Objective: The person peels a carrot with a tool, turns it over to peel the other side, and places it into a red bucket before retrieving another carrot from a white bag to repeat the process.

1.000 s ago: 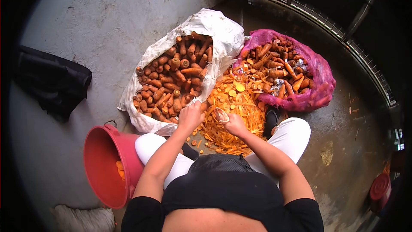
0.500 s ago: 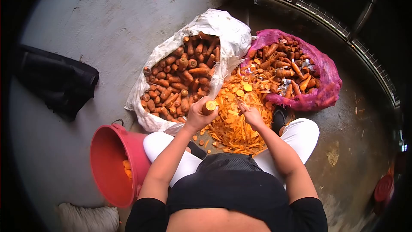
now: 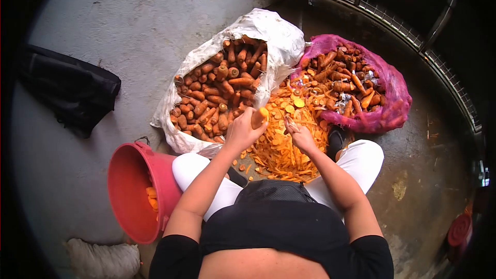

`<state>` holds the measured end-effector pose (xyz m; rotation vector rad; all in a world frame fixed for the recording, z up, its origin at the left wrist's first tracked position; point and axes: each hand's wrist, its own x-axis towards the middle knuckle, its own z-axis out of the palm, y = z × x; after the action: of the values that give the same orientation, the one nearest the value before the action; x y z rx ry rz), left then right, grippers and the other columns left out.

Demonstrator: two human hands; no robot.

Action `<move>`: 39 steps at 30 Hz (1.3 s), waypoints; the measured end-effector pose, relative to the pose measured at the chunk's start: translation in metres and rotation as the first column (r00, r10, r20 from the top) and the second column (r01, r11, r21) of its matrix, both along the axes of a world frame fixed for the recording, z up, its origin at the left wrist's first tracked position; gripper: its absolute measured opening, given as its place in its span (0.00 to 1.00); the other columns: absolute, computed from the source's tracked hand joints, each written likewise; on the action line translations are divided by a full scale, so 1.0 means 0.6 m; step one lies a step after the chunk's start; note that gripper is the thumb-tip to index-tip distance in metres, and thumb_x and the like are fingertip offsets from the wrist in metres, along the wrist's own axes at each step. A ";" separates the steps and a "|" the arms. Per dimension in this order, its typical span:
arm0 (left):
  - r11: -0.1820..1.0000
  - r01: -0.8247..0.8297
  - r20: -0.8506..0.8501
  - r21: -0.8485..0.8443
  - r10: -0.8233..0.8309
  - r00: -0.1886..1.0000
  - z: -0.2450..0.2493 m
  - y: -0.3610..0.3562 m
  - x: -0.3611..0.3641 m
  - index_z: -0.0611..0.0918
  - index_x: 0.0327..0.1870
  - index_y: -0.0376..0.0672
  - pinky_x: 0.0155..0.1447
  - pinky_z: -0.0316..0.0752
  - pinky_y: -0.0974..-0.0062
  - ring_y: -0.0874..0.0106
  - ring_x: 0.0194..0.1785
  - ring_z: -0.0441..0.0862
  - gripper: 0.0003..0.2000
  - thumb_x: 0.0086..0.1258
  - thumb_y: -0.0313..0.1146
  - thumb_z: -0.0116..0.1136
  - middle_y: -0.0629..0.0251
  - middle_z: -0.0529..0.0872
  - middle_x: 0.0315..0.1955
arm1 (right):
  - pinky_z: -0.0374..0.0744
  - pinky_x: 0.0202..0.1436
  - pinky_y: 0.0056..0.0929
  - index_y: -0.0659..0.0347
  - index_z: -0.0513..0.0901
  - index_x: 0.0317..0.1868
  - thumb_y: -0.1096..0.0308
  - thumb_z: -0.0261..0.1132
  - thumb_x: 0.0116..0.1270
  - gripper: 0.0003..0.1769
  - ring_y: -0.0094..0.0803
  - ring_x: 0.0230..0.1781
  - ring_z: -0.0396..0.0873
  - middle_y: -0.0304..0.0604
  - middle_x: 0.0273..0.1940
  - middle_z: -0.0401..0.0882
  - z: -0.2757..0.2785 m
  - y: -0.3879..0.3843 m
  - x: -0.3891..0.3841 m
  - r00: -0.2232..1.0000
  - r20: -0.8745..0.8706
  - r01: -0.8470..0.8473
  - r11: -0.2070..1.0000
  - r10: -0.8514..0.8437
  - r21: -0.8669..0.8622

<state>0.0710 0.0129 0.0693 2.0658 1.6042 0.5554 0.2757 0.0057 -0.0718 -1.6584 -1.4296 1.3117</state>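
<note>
My left hand (image 3: 244, 132) is wrapped round a carrot (image 3: 260, 118), whose bright orange end sticks up past my fingers. To the right of it, my right hand (image 3: 300, 135) is closed, fingertips towards the carrot; what it grips is too small and hidden to make out. Beneath both hands lies a heap of orange carrot peelings and cut slices (image 3: 281, 157). An open white sack (image 3: 281, 33) full of unpeeled carrots (image 3: 212, 93) lies just beyond my left hand. Beyond my right hand is a pink mesh sack (image 3: 395, 98) holding darker carrots and trimmings.
A red bucket (image 3: 168, 175) lies tipped beside my left knee, with a few peeled carrots (image 3: 152, 198) inside. Black cloth or bag (image 3: 70, 90) is on the left, and a pale sack (image 3: 103, 259) at lower left. A red container (image 3: 459, 230) stands at far right.
My left hand has turned the carrot: its flat cut face showed before, and now its orange end points up and right. My right hand has shifted slightly, staying beside it.
</note>
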 end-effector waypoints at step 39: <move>0.914 0.032 0.082 0.406 -0.072 0.994 0.004 0.044 -0.054 0.76 0.43 0.42 0.47 0.74 0.58 0.55 0.42 0.79 0.15 0.55 0.32 0.64 0.58 0.81 0.33 | 0.76 0.36 0.45 0.59 0.83 0.39 0.48 0.54 0.69 0.23 0.53 0.32 0.81 0.57 0.28 0.81 -0.009 -0.058 -0.063 0.990 0.125 0.041 0.984 -0.064 0.172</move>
<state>0.0387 0.0391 0.0716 2.3230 1.4662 1.0244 0.2377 -0.0288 -0.0771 -1.6817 -1.5167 1.0391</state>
